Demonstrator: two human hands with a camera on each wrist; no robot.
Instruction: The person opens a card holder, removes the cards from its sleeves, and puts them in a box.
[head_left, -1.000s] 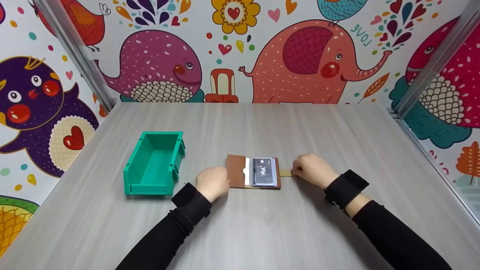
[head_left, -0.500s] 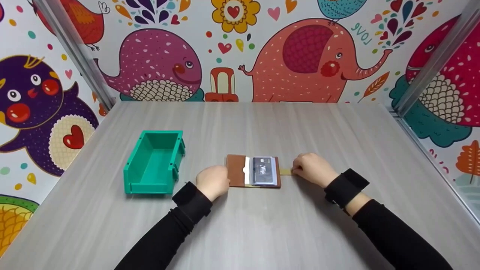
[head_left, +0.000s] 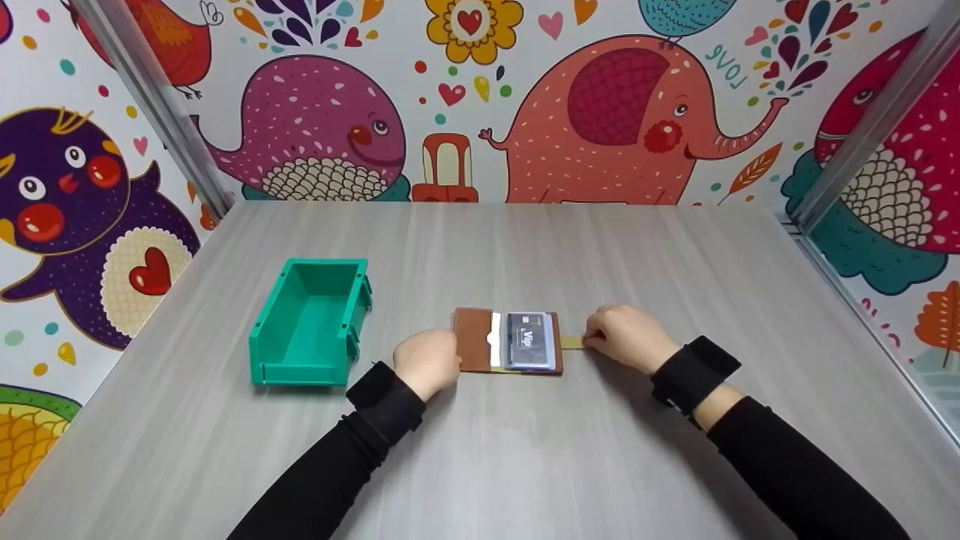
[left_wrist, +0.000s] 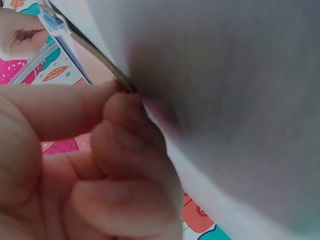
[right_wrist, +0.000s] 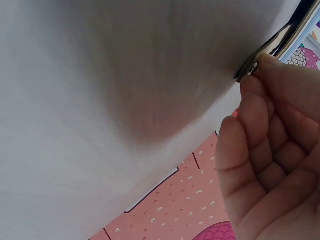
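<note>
A brown card holder (head_left: 474,341) lies spread on the table, with clear sleeves on its right half and a dark card marked "Vip" (head_left: 527,339) in the top one. My left hand (head_left: 426,364) pinches the left edge of the cover between thumb and forefinger, as the left wrist view shows close up. From the right side of the card holder a yellowish strap (head_left: 572,343) sticks out. Its outer end is pinched by my right hand (head_left: 626,337), with the other fingers curled below in the right wrist view.
On the left of the grey table (head_left: 480,457) stands a green plastic bin (head_left: 300,375), a short way from my left hand. Panels with cartoon animals (head_left: 600,120) and metal posts (head_left: 862,127) border the table at the back and sides.
</note>
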